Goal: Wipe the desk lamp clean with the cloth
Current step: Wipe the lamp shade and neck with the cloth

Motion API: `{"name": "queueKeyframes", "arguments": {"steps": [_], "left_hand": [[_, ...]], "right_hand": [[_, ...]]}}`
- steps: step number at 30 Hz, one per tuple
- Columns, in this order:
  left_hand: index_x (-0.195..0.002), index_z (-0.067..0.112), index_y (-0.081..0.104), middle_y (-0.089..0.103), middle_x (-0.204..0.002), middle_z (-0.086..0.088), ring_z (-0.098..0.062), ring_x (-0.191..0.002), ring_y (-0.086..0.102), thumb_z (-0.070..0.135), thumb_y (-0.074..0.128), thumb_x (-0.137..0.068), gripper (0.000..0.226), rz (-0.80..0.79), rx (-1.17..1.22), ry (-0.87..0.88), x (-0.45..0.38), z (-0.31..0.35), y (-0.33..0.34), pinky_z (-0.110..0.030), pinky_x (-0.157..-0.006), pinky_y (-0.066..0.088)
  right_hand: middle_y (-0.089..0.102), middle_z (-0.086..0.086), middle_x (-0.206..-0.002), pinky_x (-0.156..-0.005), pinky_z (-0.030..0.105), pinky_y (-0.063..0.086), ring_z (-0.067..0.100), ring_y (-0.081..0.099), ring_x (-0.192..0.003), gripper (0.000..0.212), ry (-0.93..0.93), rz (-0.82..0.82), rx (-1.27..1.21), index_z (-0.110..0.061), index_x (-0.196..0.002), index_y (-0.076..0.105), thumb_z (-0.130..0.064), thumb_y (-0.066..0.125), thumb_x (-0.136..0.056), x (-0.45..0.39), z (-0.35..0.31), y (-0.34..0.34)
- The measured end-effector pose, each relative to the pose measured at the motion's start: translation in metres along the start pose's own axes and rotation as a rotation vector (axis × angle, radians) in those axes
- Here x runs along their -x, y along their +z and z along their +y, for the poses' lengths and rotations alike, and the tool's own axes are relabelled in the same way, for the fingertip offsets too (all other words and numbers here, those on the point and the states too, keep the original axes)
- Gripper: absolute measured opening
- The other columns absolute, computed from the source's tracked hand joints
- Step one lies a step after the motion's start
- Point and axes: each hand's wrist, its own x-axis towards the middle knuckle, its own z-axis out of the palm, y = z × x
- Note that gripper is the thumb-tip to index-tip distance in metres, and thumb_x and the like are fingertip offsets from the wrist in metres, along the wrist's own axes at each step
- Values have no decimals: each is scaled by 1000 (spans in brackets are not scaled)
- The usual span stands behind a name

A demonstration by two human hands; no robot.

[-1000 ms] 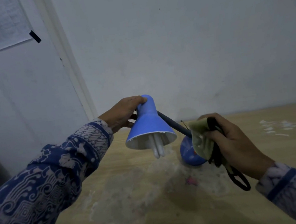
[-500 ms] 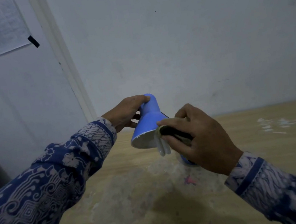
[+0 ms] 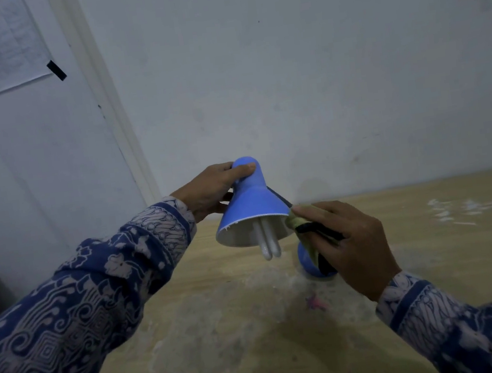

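Risk at this stage lies chiefly with the bulb (image 3: 269, 241), whose two white tubes hang below the rim of the lamp shade (image 3: 252, 207) and sit just left of the cloth (image 3: 299, 229); a wiping stroke that slips off the rim could strike the tubes. A second hazard is judged from the hold: the left hand (image 3: 211, 191) steadies only the narrow top of the shade, so a firm push from the right could swing the head on its dark arm (image 3: 279, 197) or shift the blue base (image 3: 309, 264). The desk lamp stands on the wooden surface (image 3: 433, 240) at the far side, close to the wall, its head tilted so the opening faces down and towards the viewer. Left-hand fingers are curled round the cap of the shade, with the thumb laid across it. The right hand (image 3: 352, 244) clasps the cloth, an olive-yellow fabric with a dark edge, bunched under bent fingers and pressed to the right edge of the rim. The shade is a smooth blue cone with a white inner face, chipped along its left rim. Pale scuffs and a small pink mark (image 3: 314, 301) lie on the surface nearer the viewer.
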Motion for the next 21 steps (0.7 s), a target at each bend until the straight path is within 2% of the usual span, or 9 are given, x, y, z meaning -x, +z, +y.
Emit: {"name": "queueKeyframes", "arguments": {"steps": [2,5,7,10,11,13,15,17,21], "left_hand": [[-134,20,58,62,-126,-7,-30,-102,66,49,57,-95,49,1,7,2,-1,-3,-2,-38,-75,55],[-130,20,61,62,-129,-8,-35,-113,64,47,57,-96,44,17,33,-11,-1,-7,-5,-40,-81,56],[-127,19,63,63,-127,-9,-33,-107,66,48,57,-96,42,21,19,-10,-1,-8,-6,-40,-81,56],[-125,23,64,64,-123,-6,-25,-95,65,50,56,-96,40,14,-13,-1,2,-6,-4,-37,-76,53],[-124,24,64,64,-122,-6,-24,-95,65,50,55,-96,40,12,-14,-4,3,-5,-4,-37,-76,53],[-126,26,62,64,-122,-4,-25,-95,66,52,55,-95,41,-1,-17,-16,5,-2,-3,-37,-77,55],[-129,28,59,62,-124,-2,-26,-101,67,54,56,-94,44,-20,-28,-21,5,3,2,-41,-81,56],[-133,29,56,59,-126,0,-28,-103,66,55,57,-93,48,-42,-40,-20,4,10,10,-45,-81,57],[-132,26,55,58,-126,-2,-26,-91,64,53,60,-92,49,-67,-48,-23,0,31,33,-38,-71,52]], "right_hand": [[73,0,-112,-81,38,57,21,68,-96,34,30,-14,19,-20,-122,70,-25,69,-89,5,6,3],[74,-3,-108,-78,36,58,20,68,-92,30,98,-90,83,-26,-119,71,-30,68,-90,8,16,10],[75,-5,-104,-78,32,58,17,69,-89,25,217,-115,57,-27,-114,73,-28,72,-89,10,23,14],[73,-14,-95,-73,6,49,4,67,-83,21,495,-89,-129,-25,-110,73,-27,70,-90,2,31,9],[71,-16,-95,-69,5,48,1,67,-83,19,580,-106,-226,-26,-110,71,-29,67,-92,-5,32,5],[72,-10,-100,-68,15,54,0,69,-83,15,679,-139,-431,-27,-109,67,-31,60,-96,-18,30,-2],[74,-4,-100,-70,23,56,3,70,-83,18,655,-175,-492,-24,-110,67,-31,56,-98,-32,26,-9],[74,-5,-97,-71,23,54,7,71,-84,20,585,-221,-490,-22,-111,68,-31,55,-98,-45,21,-14],[75,-15,-90,-68,22,54,4,71,-82,15,465,-279,-476,-31,-104,67,-33,55,-96,-63,7,-30]]}}
